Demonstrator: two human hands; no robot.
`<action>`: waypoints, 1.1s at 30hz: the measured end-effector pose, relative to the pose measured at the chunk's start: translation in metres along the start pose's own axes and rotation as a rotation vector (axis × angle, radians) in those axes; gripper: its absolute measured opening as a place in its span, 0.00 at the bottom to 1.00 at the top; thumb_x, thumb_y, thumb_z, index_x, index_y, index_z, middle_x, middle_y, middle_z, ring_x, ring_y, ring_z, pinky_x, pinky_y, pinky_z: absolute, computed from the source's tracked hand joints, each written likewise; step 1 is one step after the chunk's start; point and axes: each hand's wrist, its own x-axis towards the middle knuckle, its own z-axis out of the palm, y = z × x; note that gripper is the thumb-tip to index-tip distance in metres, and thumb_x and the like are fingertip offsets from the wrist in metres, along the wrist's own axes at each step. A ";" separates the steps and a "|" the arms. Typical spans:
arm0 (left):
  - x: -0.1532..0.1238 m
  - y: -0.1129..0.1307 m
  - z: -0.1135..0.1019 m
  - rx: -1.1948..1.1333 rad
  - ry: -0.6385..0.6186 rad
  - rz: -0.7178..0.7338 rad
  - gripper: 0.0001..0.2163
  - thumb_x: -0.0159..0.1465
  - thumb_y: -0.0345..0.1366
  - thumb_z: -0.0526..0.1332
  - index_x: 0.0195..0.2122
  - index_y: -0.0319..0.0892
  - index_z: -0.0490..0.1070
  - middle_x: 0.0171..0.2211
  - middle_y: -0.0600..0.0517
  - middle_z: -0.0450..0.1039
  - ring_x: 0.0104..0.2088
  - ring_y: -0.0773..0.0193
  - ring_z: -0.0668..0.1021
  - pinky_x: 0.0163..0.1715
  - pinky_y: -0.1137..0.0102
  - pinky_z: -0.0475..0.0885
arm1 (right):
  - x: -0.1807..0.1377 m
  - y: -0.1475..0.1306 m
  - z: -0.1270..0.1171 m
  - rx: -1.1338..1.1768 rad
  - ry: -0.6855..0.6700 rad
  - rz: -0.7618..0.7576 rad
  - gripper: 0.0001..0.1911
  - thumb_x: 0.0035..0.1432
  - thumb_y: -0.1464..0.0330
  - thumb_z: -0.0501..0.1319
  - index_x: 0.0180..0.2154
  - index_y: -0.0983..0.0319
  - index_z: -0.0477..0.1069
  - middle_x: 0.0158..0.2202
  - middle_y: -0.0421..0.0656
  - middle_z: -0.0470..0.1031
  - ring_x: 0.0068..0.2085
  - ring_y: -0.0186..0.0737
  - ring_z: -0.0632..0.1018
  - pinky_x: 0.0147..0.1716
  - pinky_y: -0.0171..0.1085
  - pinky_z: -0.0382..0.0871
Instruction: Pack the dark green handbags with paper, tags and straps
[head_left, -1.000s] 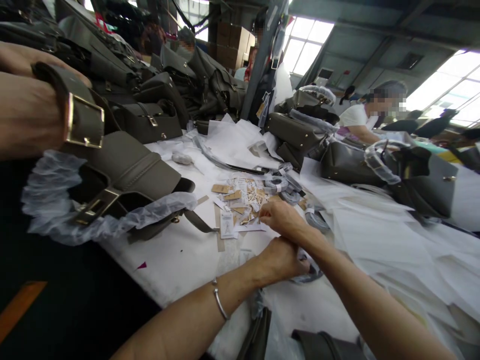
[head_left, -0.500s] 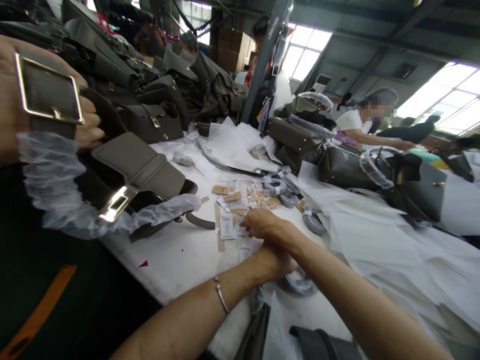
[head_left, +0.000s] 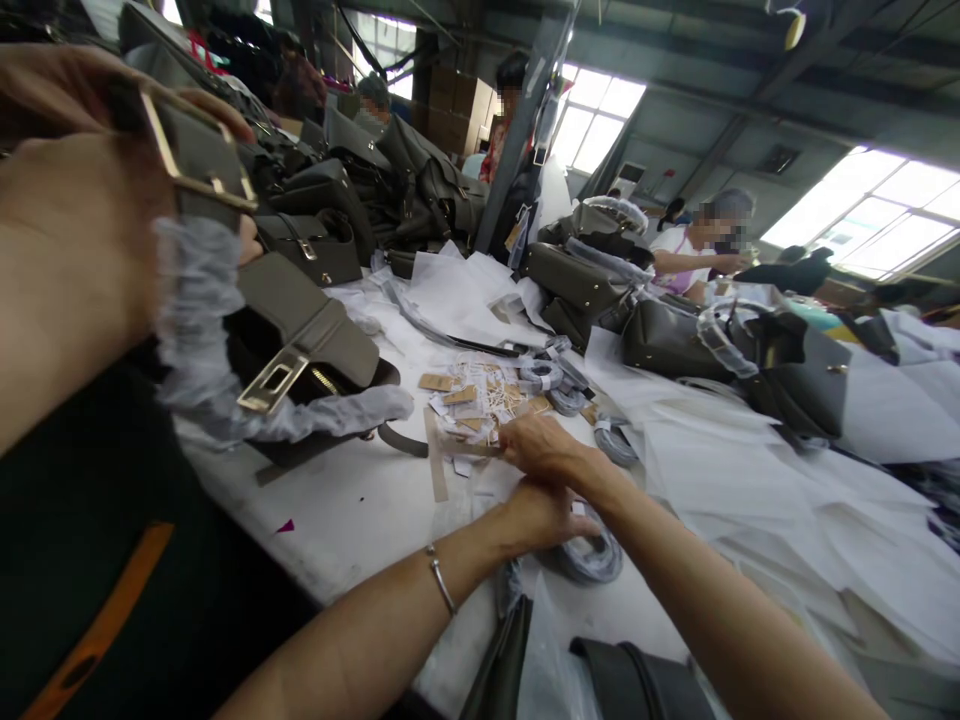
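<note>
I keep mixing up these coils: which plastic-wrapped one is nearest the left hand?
The frontmost coil: the left hand's thumb partly overlaps it in view, while the other coils lie farther back.

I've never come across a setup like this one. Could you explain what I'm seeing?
There is no machine here: one camera, worn on a person's head, looks forward and down at their bare hands. The left hand, with a bracelet on its wrist, is by a wrapped coil. The right hand crosses above it to the tags. Whether either grips anything is unclear. The white table also bears white sheets and dark bags. The hand at far left is another person's.
</note>
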 end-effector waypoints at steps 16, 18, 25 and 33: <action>0.015 0.034 -0.053 -0.804 -0.025 0.084 0.20 0.61 0.43 0.64 0.52 0.40 0.72 0.49 0.44 0.73 0.31 0.70 0.74 0.30 0.74 0.68 | -0.119 0.051 0.041 1.631 0.310 0.294 0.19 0.50 0.58 0.67 0.38 0.63 0.67 0.26 0.36 0.72 0.21 0.29 0.71 0.21 0.29 0.66; 0.012 0.037 -0.050 -0.792 -0.038 0.084 0.19 0.60 0.44 0.66 0.49 0.39 0.75 0.45 0.45 0.75 0.28 0.71 0.73 0.29 0.73 0.69 | -0.126 0.046 0.053 1.734 0.265 0.290 0.19 0.50 0.58 0.69 0.38 0.62 0.67 0.26 0.35 0.72 0.22 0.28 0.70 0.22 0.29 0.65; 0.006 0.042 -0.033 -0.503 0.024 0.076 0.14 0.57 0.42 0.68 0.40 0.39 0.77 0.34 0.51 0.76 0.24 0.70 0.73 0.27 0.73 0.68 | -0.135 0.036 0.073 1.802 0.324 0.262 0.20 0.49 0.55 0.71 0.33 0.61 0.67 0.25 0.35 0.72 0.23 0.30 0.71 0.22 0.29 0.65; 0.007 0.041 -0.031 -0.599 0.087 0.000 0.14 0.55 0.41 0.70 0.38 0.38 0.75 0.32 0.52 0.75 0.29 0.67 0.74 0.31 0.72 0.70 | -0.159 0.034 0.069 1.921 0.375 0.124 0.23 0.53 0.54 0.69 0.46 0.61 0.74 0.44 0.51 0.80 0.44 0.46 0.81 0.48 0.46 0.73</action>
